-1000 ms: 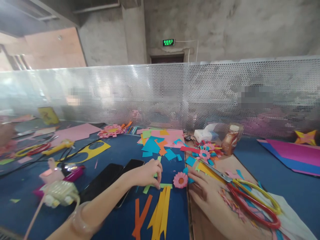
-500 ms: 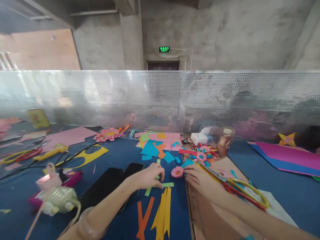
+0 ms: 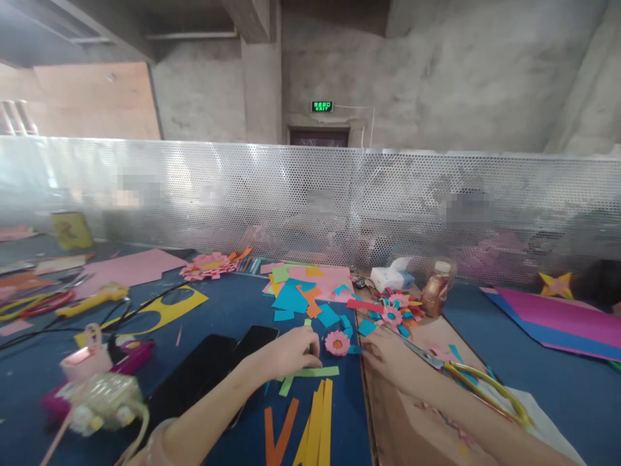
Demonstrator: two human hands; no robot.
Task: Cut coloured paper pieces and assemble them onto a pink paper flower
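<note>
My left hand (image 3: 297,349) hovers low over green paper strips (image 3: 310,373), fingers loosely bent, the thumb a little apart from them. I see nothing clearly held in it. Right of it lies a small pink paper flower (image 3: 337,343) with an orange centre. My right hand (image 3: 385,349) reaches in from the right, its fingertips closed at the end of a blue paper strip (image 3: 356,349) beside the flower. Part of that strip is hidden by the fingers. Another curled blue strip (image 3: 346,325) sits just behind the flower.
Yellow strips (image 3: 316,424) and orange strips (image 3: 279,433) lie in front. Scissors (image 3: 466,382) rest by my right forearm. A phone (image 3: 255,343) lies left. Behind are blue paper scraps (image 3: 291,296), a flower bunch (image 3: 392,313), a tissue box (image 3: 392,277) and a bottle (image 3: 436,288).
The pink flower has shifted slightly left, and a blue strip now shows between it and my right fingers. My left thumb and fingers have come closer together. The view has tilted up a little.
</note>
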